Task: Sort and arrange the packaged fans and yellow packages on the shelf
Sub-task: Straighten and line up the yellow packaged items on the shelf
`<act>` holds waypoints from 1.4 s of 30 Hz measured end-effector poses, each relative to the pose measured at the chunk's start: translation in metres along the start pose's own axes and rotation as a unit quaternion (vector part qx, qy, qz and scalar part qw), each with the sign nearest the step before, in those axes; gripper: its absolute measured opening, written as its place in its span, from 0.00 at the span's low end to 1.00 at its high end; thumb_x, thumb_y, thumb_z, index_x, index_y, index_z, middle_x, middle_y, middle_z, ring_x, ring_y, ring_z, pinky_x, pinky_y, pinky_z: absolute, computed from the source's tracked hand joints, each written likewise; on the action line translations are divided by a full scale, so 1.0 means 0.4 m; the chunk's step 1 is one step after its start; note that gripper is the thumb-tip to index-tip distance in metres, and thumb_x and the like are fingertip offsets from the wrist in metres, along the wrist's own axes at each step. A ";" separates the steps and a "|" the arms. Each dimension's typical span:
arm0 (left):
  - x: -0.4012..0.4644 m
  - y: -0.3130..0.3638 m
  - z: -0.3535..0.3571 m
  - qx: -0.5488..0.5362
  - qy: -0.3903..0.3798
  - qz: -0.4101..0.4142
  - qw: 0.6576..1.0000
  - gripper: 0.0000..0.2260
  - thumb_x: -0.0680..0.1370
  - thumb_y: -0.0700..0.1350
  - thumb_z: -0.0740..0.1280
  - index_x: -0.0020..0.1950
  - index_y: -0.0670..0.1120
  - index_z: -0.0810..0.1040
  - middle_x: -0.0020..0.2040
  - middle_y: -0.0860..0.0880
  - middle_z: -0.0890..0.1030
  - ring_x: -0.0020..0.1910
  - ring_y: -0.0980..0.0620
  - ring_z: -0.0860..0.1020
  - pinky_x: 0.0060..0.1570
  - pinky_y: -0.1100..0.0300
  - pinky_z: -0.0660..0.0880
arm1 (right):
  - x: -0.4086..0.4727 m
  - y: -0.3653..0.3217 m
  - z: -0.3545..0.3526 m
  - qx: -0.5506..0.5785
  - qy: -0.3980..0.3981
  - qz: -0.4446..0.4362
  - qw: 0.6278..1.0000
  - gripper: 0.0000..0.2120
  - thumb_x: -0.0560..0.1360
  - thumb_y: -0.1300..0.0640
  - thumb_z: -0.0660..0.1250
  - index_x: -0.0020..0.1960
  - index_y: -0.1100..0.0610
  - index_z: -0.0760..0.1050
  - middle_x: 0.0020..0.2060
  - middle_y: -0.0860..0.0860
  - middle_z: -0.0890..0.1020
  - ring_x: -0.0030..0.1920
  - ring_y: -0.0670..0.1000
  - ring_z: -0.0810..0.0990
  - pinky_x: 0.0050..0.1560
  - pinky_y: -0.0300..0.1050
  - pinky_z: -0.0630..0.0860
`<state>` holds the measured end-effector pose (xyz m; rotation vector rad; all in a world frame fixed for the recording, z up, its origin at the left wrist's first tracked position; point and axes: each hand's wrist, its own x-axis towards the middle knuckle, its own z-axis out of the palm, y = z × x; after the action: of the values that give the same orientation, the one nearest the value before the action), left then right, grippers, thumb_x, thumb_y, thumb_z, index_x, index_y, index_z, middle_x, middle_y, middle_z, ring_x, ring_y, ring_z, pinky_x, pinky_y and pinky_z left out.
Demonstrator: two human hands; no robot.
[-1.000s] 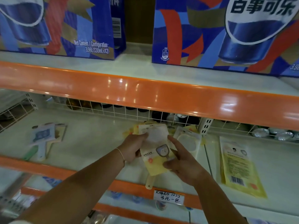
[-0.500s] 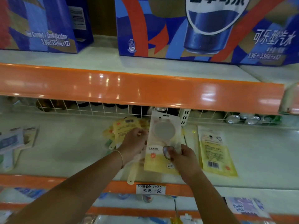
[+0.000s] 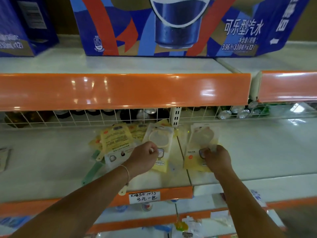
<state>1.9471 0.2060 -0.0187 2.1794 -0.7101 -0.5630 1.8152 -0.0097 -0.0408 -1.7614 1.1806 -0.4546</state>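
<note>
Head view: 2 hands (left (image 3: 144,158), right (image 3: 217,159)) each pinching a packaged fan (image 3: 160,143) (image 3: 201,143), wire grid (image 3: 85,117) behind.

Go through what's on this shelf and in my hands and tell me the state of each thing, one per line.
Left hand: fingers curled, pinching the left fan package.
Left fan package: lying flat on the shelf, sealed.
Right hand: gripping the right fan package.
Right fan package: flat on the shelf, right of the divider seam.
Yellow packages: loose overlapping heap, unsorted.
Green fan handle: sticking out from under the heap.
Price label: fixed to the shelf edge, handwritten.
</note>
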 end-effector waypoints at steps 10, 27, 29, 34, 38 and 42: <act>-0.001 -0.013 0.000 0.002 0.007 0.004 1.000 0.07 0.80 0.50 0.61 0.52 0.50 0.76 0.43 0.48 0.82 0.33 0.53 0.75 0.28 0.65 0.71 | 0.001 0.012 -0.017 -0.276 0.088 -0.051 0.956 0.25 0.72 0.49 0.67 0.64 0.59 0.69 0.56 0.61 0.76 0.57 0.64 0.73 0.55 0.55 0.70; -0.036 -0.085 -0.081 0.017 0.086 -0.043 0.995 0.05 0.79 0.47 0.62 0.48 0.50 0.76 0.40 0.50 0.80 0.33 0.55 0.75 0.29 0.65 0.68 | -0.157 -0.120 0.262 -0.176 -0.132 -0.130 0.967 0.37 0.70 0.36 0.68 0.70 0.56 0.63 0.60 0.60 0.73 0.57 0.60 0.76 0.51 0.45 0.72; -0.047 -0.094 -0.090 0.013 0.087 -0.047 0.995 0.05 0.79 0.47 0.62 0.47 0.50 0.77 0.40 0.50 0.80 0.34 0.54 0.77 0.29 0.65 0.69 | -0.160 -0.125 0.284 -0.178 -0.147 -0.119 0.966 0.41 0.65 0.36 0.73 0.69 0.55 0.62 0.58 0.60 0.74 0.55 0.60 0.76 0.48 0.44 0.72; -0.065 -0.118 -0.100 0.005 0.079 -0.044 0.996 0.05 0.78 0.45 0.62 0.50 0.49 0.77 0.41 0.50 0.80 0.35 0.55 0.76 0.32 0.66 0.70 | -0.145 -0.111 0.304 -0.136 -0.145 -0.112 0.974 0.46 0.59 0.44 0.79 0.71 0.53 0.61 0.56 0.57 0.77 0.55 0.58 0.76 0.48 0.46 0.77; -0.066 -0.124 -0.098 -0.009 0.073 -0.046 0.996 0.07 0.79 0.45 0.62 0.53 0.48 0.77 0.43 0.49 0.80 0.37 0.53 0.77 0.34 0.63 0.73 | -0.143 -0.107 0.284 -0.064 -0.160 -0.089 0.981 0.45 0.64 0.53 0.79 0.74 0.52 0.60 0.45 0.50 0.78 0.46 0.53 0.78 0.34 0.42 0.75; -0.059 -0.122 -0.086 -0.005 0.072 -0.041 0.997 0.06 0.78 0.46 0.62 0.53 0.49 0.77 0.43 0.49 0.80 0.39 0.52 0.78 0.39 0.59 0.76 | -0.150 -0.096 0.272 0.008 -0.207 -0.062 0.976 0.46 0.65 0.58 0.79 0.75 0.49 0.57 0.48 0.51 0.79 0.47 0.52 0.79 0.37 0.42 0.77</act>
<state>1.9648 0.2663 -0.0313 2.2217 -0.5414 -0.4455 1.8849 0.0997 -0.0510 -1.8126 0.7738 -0.1548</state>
